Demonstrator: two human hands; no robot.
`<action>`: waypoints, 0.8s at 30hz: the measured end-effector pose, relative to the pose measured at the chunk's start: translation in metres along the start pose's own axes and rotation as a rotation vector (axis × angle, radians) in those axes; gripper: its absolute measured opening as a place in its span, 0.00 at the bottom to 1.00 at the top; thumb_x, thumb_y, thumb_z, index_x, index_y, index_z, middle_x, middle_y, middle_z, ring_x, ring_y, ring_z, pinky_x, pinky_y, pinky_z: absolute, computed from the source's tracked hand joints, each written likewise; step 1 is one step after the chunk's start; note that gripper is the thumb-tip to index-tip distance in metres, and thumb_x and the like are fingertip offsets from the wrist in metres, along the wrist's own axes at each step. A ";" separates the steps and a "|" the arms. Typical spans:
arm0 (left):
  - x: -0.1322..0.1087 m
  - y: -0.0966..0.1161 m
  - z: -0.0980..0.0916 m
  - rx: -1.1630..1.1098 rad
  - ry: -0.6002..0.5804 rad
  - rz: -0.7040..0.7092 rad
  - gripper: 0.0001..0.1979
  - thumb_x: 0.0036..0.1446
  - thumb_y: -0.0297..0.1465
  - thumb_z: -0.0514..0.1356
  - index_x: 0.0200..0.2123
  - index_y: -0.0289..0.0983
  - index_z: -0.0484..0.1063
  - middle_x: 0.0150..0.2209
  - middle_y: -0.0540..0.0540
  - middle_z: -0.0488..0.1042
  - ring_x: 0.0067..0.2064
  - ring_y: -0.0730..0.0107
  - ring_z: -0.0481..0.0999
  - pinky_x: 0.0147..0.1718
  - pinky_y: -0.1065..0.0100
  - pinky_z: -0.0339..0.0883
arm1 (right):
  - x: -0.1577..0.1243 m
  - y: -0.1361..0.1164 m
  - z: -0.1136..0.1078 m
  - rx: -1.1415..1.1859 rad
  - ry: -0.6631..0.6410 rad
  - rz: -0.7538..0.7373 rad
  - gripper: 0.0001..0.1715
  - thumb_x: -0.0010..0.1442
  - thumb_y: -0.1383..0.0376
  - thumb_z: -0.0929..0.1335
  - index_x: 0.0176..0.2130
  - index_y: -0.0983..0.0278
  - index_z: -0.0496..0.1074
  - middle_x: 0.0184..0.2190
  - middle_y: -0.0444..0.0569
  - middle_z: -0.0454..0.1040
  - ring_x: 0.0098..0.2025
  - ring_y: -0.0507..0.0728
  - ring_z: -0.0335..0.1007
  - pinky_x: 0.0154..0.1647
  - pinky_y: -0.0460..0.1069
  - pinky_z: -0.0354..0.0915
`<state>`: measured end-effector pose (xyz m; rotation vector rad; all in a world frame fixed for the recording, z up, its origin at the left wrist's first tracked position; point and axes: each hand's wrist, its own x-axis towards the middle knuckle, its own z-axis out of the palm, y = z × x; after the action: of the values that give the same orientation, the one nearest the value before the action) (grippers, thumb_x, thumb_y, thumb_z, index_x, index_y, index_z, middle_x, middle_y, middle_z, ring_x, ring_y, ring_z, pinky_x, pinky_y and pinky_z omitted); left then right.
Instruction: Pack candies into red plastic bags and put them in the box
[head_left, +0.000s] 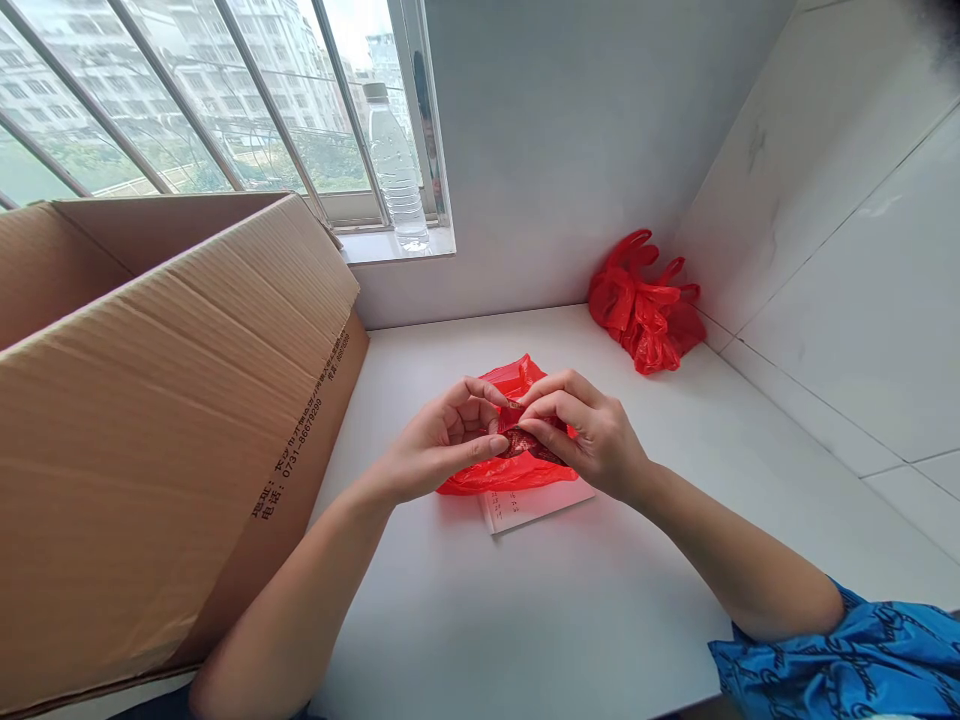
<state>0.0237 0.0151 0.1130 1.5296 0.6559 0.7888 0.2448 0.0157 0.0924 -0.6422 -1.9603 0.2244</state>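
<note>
Both hands meet over the white table, pinching a small dark red item (pixel 517 443) with a lighter pattern that looks like a pouch. My left hand (pixel 450 430) has its thumb and index fingertips on the item's left side. On its right side, the thumb and fingers of my right hand (pixel 589 425) are closed on it and cover part of it. Below the hands lies a thin red plastic bag (pixel 480 482), crumpled and spread out. Partly under that bag is a white booklet or card (pixel 517 510) with small dark writing. Whatever is inside the dark red item cannot be made out.
A large open cardboard box (pixel 180 400) fills the left side. Bundled red plastic bags (pixel 645 305) lie at the back right corner by the tiled wall (pixel 847 250). A clear water bottle (pixel 396 175) stands on the sill of the barred window. The white table (pixel 480 620) extends around the hands.
</note>
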 end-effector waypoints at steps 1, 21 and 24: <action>0.000 0.000 0.000 -0.003 0.003 -0.005 0.13 0.62 0.31 0.64 0.48 0.40 0.65 0.36 0.49 0.70 0.40 0.70 0.75 0.41 0.66 0.71 | 0.000 0.000 0.000 -0.007 0.002 -0.012 0.07 0.69 0.65 0.66 0.37 0.60 0.72 0.40 0.49 0.75 0.30 0.50 0.73 0.29 0.47 0.70; 0.003 0.000 -0.003 0.032 0.182 0.029 0.12 0.63 0.33 0.64 0.47 0.39 0.67 0.39 0.47 0.72 0.40 0.70 0.75 0.34 0.71 0.70 | 0.005 0.008 -0.021 -0.088 -0.050 0.105 0.09 0.67 0.61 0.67 0.48 0.58 0.70 0.50 0.52 0.76 0.53 0.60 0.75 0.45 0.54 0.74; 0.003 -0.001 -0.002 0.018 0.200 0.036 0.13 0.63 0.33 0.64 0.48 0.40 0.66 0.40 0.46 0.73 0.40 0.69 0.76 0.33 0.71 0.70 | 0.005 0.009 -0.024 -0.077 -0.096 0.145 0.19 0.63 0.58 0.71 0.52 0.57 0.67 0.54 0.52 0.75 0.56 0.62 0.73 0.45 0.55 0.75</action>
<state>0.0240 0.0191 0.1129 1.4938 0.7855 0.9744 0.2672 0.0230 0.1031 -0.8388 -2.0243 0.2741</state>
